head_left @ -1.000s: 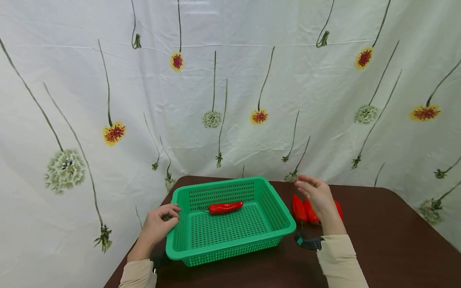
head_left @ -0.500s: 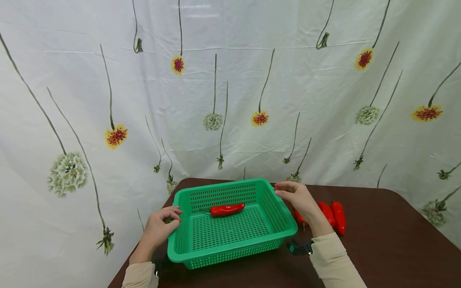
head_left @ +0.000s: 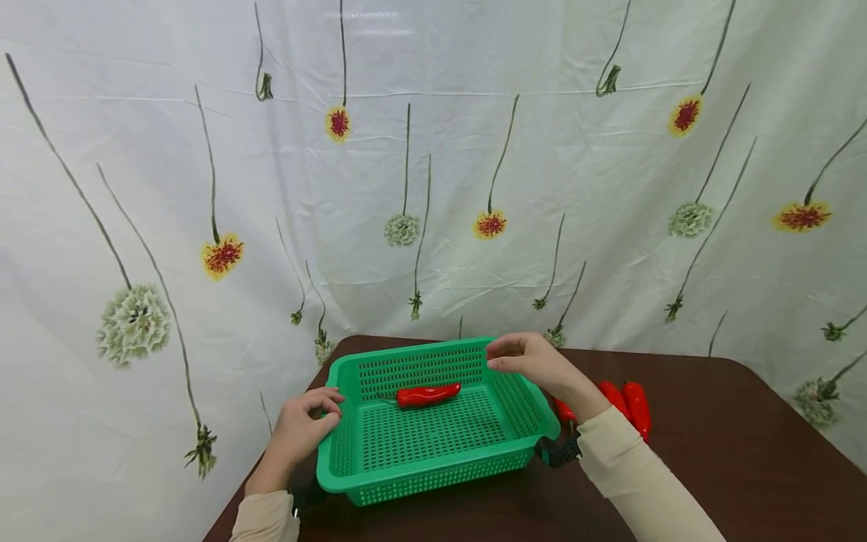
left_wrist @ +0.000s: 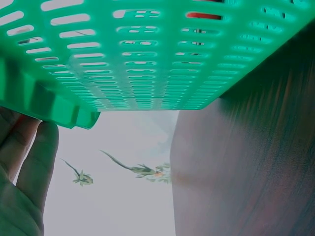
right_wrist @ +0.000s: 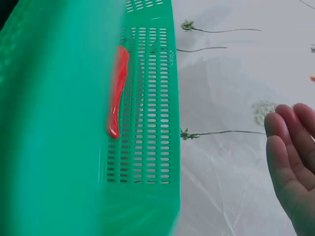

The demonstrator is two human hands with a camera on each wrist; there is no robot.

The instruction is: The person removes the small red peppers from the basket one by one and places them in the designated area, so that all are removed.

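A green slotted basket [head_left: 440, 459] stands on the dark table. Inside it lies one glossy red chili pepper [head_left: 428, 395], its stem pointing left; the right wrist view shows this red pepper [right_wrist: 118, 93] too. My left hand [head_left: 298, 429] rests at the basket's left rim with fingers and thumb loosely bent; in the left wrist view its fingertips are hidden behind the basket's rim [left_wrist: 54, 110]. Above the basket's back right corner is my right hand [head_left: 542, 365]. Its thumb and fingers [right_wrist: 278, 152] are apart with nothing between them.
Several more red peppers [head_left: 637, 406] lie on the table to the right of the basket, partly hidden by my right forearm. A white flower-print cloth [head_left: 440, 181] hangs behind the table [head_left: 718, 429]. A dark band [head_left: 557, 452] sits at my right wrist.
My right hand has moved left from over the loose peppers to above the basket, uncovering peppers at the right. The left hand, basket and pepper inside have barely shifted in view.
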